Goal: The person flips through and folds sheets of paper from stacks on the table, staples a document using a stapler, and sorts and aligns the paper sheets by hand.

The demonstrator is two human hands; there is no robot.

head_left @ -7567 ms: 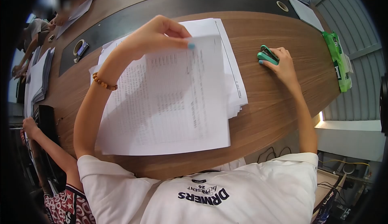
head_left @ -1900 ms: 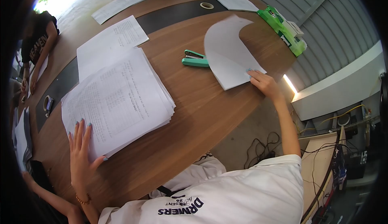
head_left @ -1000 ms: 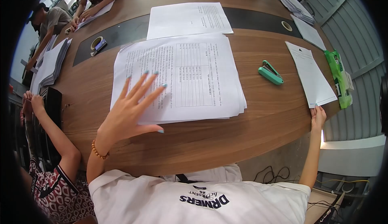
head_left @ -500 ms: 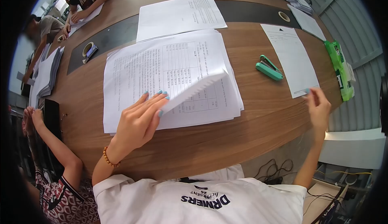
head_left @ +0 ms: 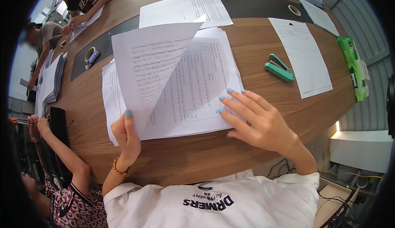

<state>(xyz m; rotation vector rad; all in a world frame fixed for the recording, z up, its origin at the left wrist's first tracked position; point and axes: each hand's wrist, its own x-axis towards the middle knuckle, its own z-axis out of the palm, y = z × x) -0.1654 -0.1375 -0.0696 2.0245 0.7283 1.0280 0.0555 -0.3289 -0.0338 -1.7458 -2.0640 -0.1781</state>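
Observation:
My left hand pinches the near left corner of a printed sheet, thumb on top. The sheet is lifted and curls over the stack of printed papers. My right hand has its fingers spread over the near right part of the stack and holds nothing. To the right of the stack lies a green stapler, and beside it a single sheet with a black triangle. Behind the stack is another set of printed pages.
A green packet lies at the right edge. Tape rolls and a blue-and-white object are on the dark strip. More paper stacks stand at the left. Several people sit around the left side, one close by.
My right hand has left the sheet near the stapler and come over to the stack. My left hand has moved left and now holds a raised, curled page.

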